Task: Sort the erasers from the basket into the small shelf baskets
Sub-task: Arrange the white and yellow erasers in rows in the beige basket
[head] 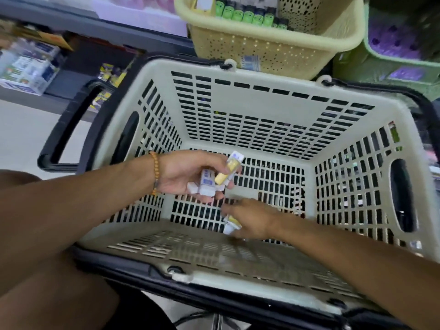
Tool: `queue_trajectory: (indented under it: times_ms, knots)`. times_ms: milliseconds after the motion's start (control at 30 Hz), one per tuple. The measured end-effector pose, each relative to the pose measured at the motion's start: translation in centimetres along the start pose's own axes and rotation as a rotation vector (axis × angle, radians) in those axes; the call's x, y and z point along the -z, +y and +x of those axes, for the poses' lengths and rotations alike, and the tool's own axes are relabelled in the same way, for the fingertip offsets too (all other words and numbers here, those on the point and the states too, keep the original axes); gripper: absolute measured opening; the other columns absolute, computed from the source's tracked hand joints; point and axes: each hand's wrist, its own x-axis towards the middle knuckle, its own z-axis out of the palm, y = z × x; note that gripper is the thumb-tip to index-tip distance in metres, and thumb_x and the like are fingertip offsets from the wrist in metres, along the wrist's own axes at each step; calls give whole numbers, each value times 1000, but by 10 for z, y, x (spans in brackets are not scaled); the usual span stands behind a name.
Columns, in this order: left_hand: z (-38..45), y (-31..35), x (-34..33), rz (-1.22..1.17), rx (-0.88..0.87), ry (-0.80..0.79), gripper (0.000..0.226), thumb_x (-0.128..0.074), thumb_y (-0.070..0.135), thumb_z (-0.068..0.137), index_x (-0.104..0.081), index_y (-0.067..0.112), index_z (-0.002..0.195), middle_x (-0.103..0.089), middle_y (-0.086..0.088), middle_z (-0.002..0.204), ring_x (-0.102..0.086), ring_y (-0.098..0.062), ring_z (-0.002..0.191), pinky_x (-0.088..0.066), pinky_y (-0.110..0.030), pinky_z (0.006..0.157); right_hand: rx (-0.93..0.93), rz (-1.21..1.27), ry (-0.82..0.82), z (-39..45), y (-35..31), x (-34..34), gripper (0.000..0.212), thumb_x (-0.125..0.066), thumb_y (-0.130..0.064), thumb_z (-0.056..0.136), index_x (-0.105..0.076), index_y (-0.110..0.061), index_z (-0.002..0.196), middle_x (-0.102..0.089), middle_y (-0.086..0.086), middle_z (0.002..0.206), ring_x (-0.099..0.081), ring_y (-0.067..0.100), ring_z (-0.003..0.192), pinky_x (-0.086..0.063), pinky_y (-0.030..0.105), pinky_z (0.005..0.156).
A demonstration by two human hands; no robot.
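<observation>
— What has the left hand got?

— A small bunch of erasers, white ones in pale sleeves, with a yellow packet pinched on top by the thumb and fingers. It is held inside the shopping basket, above the floor of it.

— And the right hand?

— Lower, near the bottom of the basket, fingers curled round another yellow-and-white eraser — it is blurred, so I cannot tell more than that.

— Where do the shelf baskets sit?

— Just behind the far rim: a yellow basket with green-topped items standing in rows, and a green basket beside it on the right, holding purple things.

— Anything on the wrist?

— A beaded bracelet on the left one.
</observation>
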Motion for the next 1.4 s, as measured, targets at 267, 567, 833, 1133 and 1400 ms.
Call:
queue_trajectory:
  times_ms: [267, 567, 833, 1133, 1400]
  knots:
    - [-9, 17, 4, -180, -82, 103, 55, -69, 28, 71, -55, 9, 121, -72, -15, 89, -66, -21, 60, -55, -26, 44, -243, 342, 159, -5, 34, 38, 31, -67, -19, 88, -54, -20, 116, -64, 2, 97, -63, 12, 70, -43, 14, 49]
    - [-24, 38, -4, -342, -284, 108, 39, -70, 9, 69, -60, 11, 107, -67, -12, 95, -70, -30, 87, -58, -33, 58, -146, 981, 564, -69, -4, 155, 22, -73, -18, 86, -63, -31, 100, -66, -6, 71, -60, 9, 54, -53, 26, 50]
    - [-48, 91, -27, -319, -477, 91, 53, -72, 25, 77, -57, 10, 125, -66, -10, 102, -65, -20, 76, -55, -27, 52, -81, 960, 857, -81, -36, 221, 18, -73, -23, 88, -64, -24, 103, -61, -3, 95, -54, 10, 51, -49, 24, 49]
    - [-90, 136, 5, -223, -719, 322, 63, -78, 40, 53, -69, 13, 109, -70, -20, 106, -60, -19, 63, -47, -25, 44, -313, 812, 1061, -29, 10, 315, 20, -71, -27, 87, -64, -9, 90, -62, 5, 58, -52, 14, 39, -44, 21, 42]
    - [-98, 153, 27, -372, -794, 365, 37, -80, 42, 50, -77, 20, 80, -73, -12, 85, -57, -15, 53, -46, -24, 43, -606, 566, 968, 46, 64, 370, 27, -74, -42, 79, -62, -20, 91, -64, -9, 68, -54, -2, 35, -38, 10, 40]
